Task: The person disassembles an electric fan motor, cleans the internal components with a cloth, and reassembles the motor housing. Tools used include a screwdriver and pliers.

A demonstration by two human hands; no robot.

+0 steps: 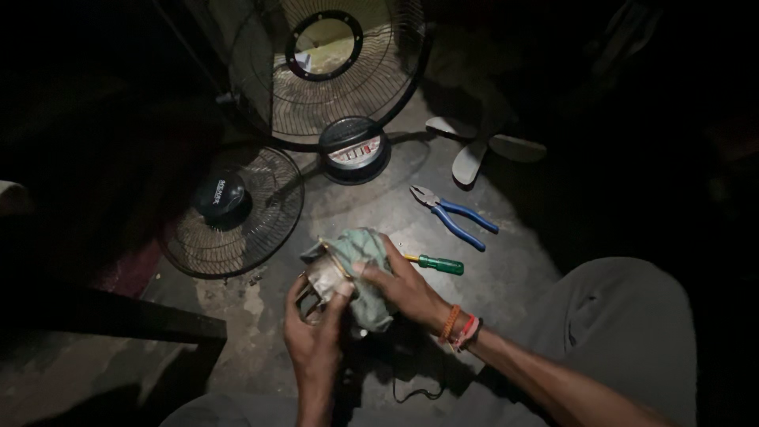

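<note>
Your left hand [315,336] grips a small metal part [322,278] from below, thumb and fingers wrapped round its sides, low in the middle of the view above the concrete floor [506,269]. Your right hand [405,286] is closed on a pale green rag [360,261], pressing it against the top and right side of that part, so the cloth drapes over it and hangs down between your hands. In this dim light the part looks like a fan motor housing, though you cannot be sure. Coloured bands [458,326] sit on your right wrist.

Just beyond your right hand lies a green-handled screwdriver [435,263], its tip hidden by the hand. Further out lie blue-handled pliers [453,216], apart from the screwdriver. A fan blade [480,150] rests near the top right. To the left, one wire fan guard [229,212] lies flat with a dark cap at its centre; a second, larger guard [332,67] lies behind it, and a round dark housing [353,149] sits at its lower edge. Your knee [617,316] fills the lower right.
</note>
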